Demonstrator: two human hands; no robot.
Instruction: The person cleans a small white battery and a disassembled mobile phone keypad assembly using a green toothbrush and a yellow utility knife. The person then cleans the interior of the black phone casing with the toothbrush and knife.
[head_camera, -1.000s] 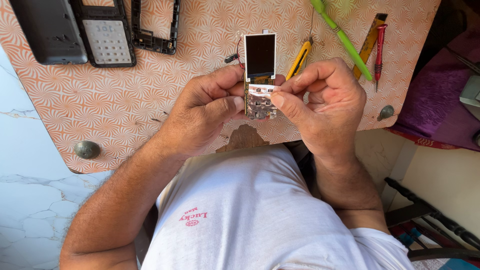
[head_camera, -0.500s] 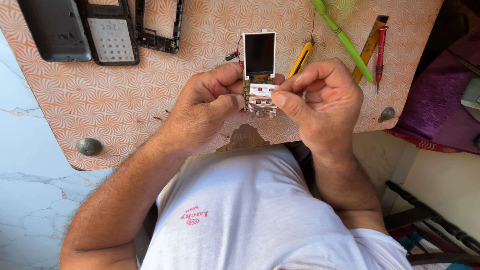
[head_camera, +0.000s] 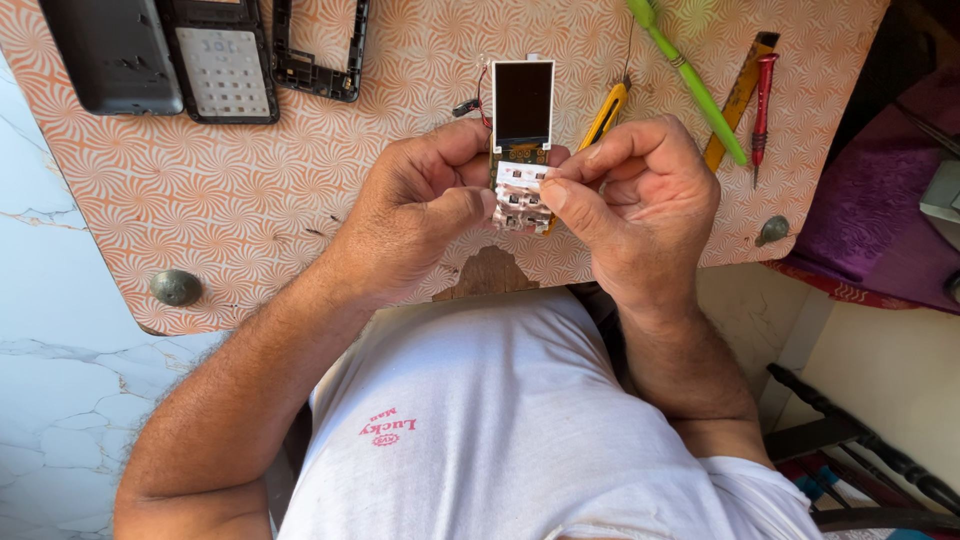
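you hold the phone board (head_camera: 521, 140) over the patterned table (head_camera: 300, 200), between both hands, its long axis running straight away from your chest: the dark screen at the far end, the metal keypad domes at the near end. your left hand (head_camera: 415, 215) closes on the board's left edge, thumb pressed along the keypad side, fingers curled behind it. your right hand (head_camera: 640, 205) comes in from the board's right, thumb and forefinger pinched on the white strip just below the screen, so that grip sits at the board's middle, with the screen beyond it and the domes nearer you. both hands are equally near; the right one does the fine pinching, wrist bent inward, the other fingers folded. a thin wire with a small part hangs off the board's upper left. beyond the board to its left lie the black back cover (head_camera: 115, 55), the keypad housing (head_camera: 222, 65) and the frame (head_camera: 320, 50); to its right, the yellow knife (head_camera: 605, 115), green tool (head_camera: 690, 80) and red screwdriver (head_camera: 762, 105)
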